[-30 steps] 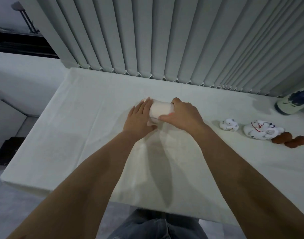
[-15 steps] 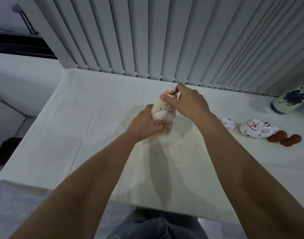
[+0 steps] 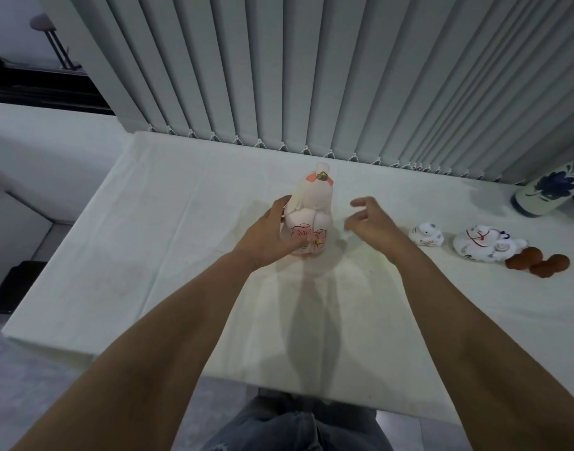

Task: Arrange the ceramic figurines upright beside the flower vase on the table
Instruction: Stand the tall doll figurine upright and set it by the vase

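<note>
A tall white doll figurine (image 3: pixel 311 213) with pink flowers and a pink headpiece stands upright at the middle of the table (image 3: pixel 149 242). My left hand (image 3: pixel 269 236) is wrapped around its lower left side. A little to the figurine's right, my right hand (image 3: pixel 371 222) hovers with fingers apart, holding nothing. To the right lie a small white figurine (image 3: pixel 426 235), a larger white cat figurine (image 3: pixel 484 246) on its side, and a brown figurine (image 3: pixel 537 261). The blue-flowered vase (image 3: pixel 550 188) stands at the far right edge.
Grey vertical blinds (image 3: pixel 311 76) hang along the table's far edge. A white cloth covers the table. The floor drops off at the left, where a dark object (image 3: pixel 14 288) sits low down. My jeans (image 3: pixel 295 424) show at the near edge.
The doll figurine, lying on its side a second ago, now stands upright. My right hand has let go of its top and moved off to the right; my left hand still holds it.
</note>
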`<state>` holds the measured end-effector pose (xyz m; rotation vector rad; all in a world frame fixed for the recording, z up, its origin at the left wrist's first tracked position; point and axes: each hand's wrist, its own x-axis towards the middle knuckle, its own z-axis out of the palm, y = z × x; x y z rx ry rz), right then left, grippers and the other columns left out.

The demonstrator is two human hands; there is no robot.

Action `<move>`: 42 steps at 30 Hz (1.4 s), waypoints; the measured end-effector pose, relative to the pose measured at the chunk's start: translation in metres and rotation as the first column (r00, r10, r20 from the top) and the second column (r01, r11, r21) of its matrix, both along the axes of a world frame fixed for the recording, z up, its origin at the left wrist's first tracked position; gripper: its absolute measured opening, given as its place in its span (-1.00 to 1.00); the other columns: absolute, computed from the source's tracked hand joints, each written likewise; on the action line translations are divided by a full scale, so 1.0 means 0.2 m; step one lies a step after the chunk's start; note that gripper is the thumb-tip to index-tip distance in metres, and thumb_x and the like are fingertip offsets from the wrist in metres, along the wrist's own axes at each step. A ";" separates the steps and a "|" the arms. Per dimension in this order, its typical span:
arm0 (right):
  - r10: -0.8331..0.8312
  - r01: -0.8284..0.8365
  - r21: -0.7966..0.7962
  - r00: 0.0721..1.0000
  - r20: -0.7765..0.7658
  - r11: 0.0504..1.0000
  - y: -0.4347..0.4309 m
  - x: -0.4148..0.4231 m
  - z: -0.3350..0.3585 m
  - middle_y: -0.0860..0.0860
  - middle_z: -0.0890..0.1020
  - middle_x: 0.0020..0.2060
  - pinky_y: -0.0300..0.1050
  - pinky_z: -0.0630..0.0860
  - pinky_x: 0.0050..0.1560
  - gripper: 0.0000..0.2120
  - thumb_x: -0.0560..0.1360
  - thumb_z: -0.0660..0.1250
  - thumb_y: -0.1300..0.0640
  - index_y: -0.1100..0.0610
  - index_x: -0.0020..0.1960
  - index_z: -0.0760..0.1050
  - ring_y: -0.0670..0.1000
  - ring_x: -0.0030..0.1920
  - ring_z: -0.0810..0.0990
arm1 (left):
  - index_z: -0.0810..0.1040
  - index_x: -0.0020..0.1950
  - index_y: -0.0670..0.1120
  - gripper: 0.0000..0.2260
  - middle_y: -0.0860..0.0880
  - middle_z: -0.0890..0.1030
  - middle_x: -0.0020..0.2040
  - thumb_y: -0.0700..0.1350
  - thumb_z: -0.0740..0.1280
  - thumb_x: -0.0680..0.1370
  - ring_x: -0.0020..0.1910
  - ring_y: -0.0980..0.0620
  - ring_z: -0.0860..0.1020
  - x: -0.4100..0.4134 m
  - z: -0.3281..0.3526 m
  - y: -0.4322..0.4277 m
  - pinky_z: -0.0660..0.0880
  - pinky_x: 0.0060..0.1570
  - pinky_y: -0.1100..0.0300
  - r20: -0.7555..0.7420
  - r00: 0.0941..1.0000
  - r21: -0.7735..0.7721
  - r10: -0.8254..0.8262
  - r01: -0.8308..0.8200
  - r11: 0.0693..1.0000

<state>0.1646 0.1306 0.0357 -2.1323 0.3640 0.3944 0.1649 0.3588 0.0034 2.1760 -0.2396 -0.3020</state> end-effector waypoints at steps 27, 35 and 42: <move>0.027 -0.020 -0.030 0.968 0.248 0.999 -0.13 -0.17 -0.13 -0.10 0.57 0.13 0.08 0.56 0.08 -0.36 0.21 0.46 -0.22 -0.08 0.21 0.34 -0.05 0.14 0.57 | 0.38 0.30 0.01 -0.40 0.09 0.57 0.06 0.02 0.54 0.34 0.08 0.03 0.58 0.11 0.07 -0.41 0.59 0.06 0.07 -0.076 0.996 -0.153 -0.038 0.026 0.988; -0.064 0.080 -0.053 0.968 0.243 0.995 -0.39 -0.15 -0.19 -0.04 0.58 0.14 0.07 0.56 0.05 -0.40 0.30 0.54 -0.05 0.03 0.23 0.36 -0.01 0.14 0.56 | 0.37 0.30 -0.06 -0.44 0.01 0.57 0.04 -0.05 0.53 0.39 0.02 -0.01 0.57 0.20 0.05 -0.71 0.56 -0.02 0.12 -0.112 0.984 -0.137 -0.138 0.123 0.983; -0.134 0.145 -0.029 0.963 0.234 0.989 -0.42 -0.14 -0.25 -0.19 0.55 -0.02 -0.21 0.43 -0.18 -0.48 0.33 0.51 -0.04 -0.05 0.19 0.34 -0.12 -0.01 0.55 | 0.34 0.34 -0.02 -0.39 0.05 0.57 0.06 -0.08 0.54 0.37 0.04 0.02 0.58 0.22 0.02 -0.78 0.58 0.07 0.08 -0.140 0.976 -0.163 -0.168 0.144 0.976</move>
